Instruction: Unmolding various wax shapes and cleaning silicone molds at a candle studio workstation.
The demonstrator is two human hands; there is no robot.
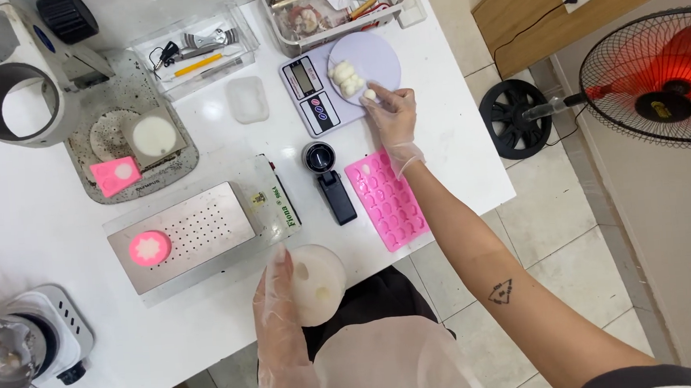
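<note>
White lumps [346, 78] sit heaped on the round pale plate [376, 54] atop the kitchen scale [310, 96], far side of the white tabletop [40, 231]. Right hand [393, 116], gloved, reaches over there, fingers [377, 96] pinching one small white piece [370, 94] at the plate's near edge. Left hand [280, 304], gloved too, grips a round white mould [316, 283] at the tabletop's near edge. Pink silicone mould [387, 198] lies flat between the two hands, beside a black-handled loupe [328, 177].
</note>
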